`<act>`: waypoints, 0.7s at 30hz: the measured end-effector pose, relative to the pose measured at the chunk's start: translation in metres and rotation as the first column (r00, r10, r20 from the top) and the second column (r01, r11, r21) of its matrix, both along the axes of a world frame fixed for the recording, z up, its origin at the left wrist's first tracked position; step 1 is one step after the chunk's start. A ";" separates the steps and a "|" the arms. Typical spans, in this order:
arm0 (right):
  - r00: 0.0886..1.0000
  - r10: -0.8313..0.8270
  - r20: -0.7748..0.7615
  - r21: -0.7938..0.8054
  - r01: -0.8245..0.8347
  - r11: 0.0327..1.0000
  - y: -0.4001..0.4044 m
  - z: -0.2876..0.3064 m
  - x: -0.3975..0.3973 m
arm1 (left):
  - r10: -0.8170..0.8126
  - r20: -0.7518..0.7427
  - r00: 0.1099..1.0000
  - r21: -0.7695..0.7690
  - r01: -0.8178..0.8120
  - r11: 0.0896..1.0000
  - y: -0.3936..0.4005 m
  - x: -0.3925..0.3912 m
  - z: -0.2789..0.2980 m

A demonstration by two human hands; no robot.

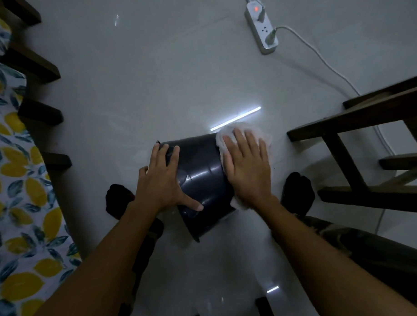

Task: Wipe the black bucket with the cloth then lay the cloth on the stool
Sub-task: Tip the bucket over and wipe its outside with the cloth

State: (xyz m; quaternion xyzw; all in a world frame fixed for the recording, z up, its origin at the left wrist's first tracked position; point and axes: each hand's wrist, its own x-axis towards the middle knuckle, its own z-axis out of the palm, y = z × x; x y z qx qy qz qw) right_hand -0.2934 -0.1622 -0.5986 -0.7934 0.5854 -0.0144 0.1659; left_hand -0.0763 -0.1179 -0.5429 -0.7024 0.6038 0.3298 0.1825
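The black bucket (200, 167) lies tipped on its side on the pale tiled floor, between my two feet. My left hand (164, 177) is spread flat on its left side and holds it steady, thumb pointing right across the wall. My right hand (246, 166) presses a white cloth (227, 137) flat against the bucket's right side; the cloth bulges out past my fingers and below my wrist. The dark wooden stool (360, 116) stands to the right, its top partly out of frame.
A white power strip (261, 27) with a lit red switch and trailing cable lies on the floor at the back right. A bed with a lemon-print sheet (19, 198) and dark wooden slats runs along the left edge. My feet in dark socks flank the bucket.
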 end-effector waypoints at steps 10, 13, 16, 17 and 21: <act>0.879 0.474 0.041 0.007 -0.475 0.880 0.020 0.001 0.042 | 0.012 -0.064 0.998 -0.076 -0.017 0.997 0.018 -0.007 -0.001; 0.985 0.152 0.082 0.147 -0.163 0.976 -0.032 -0.006 0.046 | 0.003 -0.026 1.000 -0.048 -0.004 0.999 0.019 -0.010 -0.002; 0.999 0.002 0.036 0.124 -0.007 0.992 -0.040 -0.015 0.024 | 0.015 -0.023 1.000 -0.020 -0.016 1.000 0.015 -0.009 -0.006; 0.999 -0.024 0.028 0.102 0.021 0.995 -0.034 -0.015 0.014 | 0.000 -0.021 1.000 -0.008 -0.001 1.000 0.013 -0.010 -0.006; 0.988 -0.152 -0.024 0.064 0.153 0.986 0.031 -0.008 -0.009 | -0.133 -0.011 0.991 0.022 0.133 0.991 0.012 -0.014 -0.009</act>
